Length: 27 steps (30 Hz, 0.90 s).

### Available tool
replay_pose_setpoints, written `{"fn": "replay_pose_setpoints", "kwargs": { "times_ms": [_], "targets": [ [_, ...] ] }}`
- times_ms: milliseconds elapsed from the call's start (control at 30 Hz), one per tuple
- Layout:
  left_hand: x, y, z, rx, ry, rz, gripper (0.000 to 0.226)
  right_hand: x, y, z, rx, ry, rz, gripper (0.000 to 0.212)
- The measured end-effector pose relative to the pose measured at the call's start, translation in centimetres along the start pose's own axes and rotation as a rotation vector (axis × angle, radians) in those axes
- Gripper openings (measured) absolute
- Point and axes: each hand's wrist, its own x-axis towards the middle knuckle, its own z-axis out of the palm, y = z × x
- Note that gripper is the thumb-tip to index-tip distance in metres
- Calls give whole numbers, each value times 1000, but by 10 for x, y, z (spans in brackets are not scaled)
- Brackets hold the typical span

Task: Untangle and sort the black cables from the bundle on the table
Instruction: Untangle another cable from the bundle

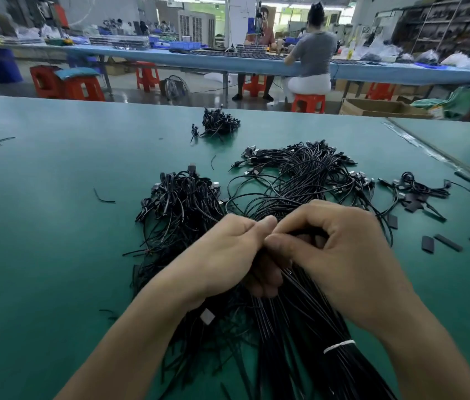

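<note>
A large bundle of thin black cables spreads over the green table, its plug ends fanned out at the far side. My left hand and my right hand meet at the bundle's middle, both closed on a handful of cables, thumbs touching. The gripped strands run toward me as a straight sheaf bound by a white tie. A tangled clump of cables lies left of the hands. What the fingers pinch underneath is hidden.
A small black cable pile sits farther back. Short black sleeve pieces and a small cable cluster lie at the right. Loose wire scraps lie at the left. Beyond the table edge stand red stools and a seated person.
</note>
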Motion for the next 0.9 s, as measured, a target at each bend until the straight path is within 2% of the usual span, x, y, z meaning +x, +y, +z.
{"fn": "replay_pose_setpoints", "kwargs": {
  "times_ms": [133,300,367,467,567,700,767,900],
  "targets": [
    [-5,5,-6,-100,-113,-61,61,2,6,0,182,31,31,18],
    [-9,3,-13,-308,-332,-74,52,3,11,-3,425,-236,120,14],
    [-8,0,-12,-372,-360,-72,48,2,12,-5,349,-244,115,17],
    [-4,-3,-8,-343,-286,-61,48,2,11,-4,205,-229,97,14],
    [0,-6,-6,-232,-154,-42,53,2,10,-1,131,-165,64,15],
    [1,-5,1,-395,-93,-94,53,2,4,6,21,2,-9,19],
    [4,-7,3,-451,-103,-138,63,3,-1,11,-14,56,-42,17],
    [3,-8,6,-490,-229,-218,82,1,-3,15,51,148,-76,13]
  ]
}}
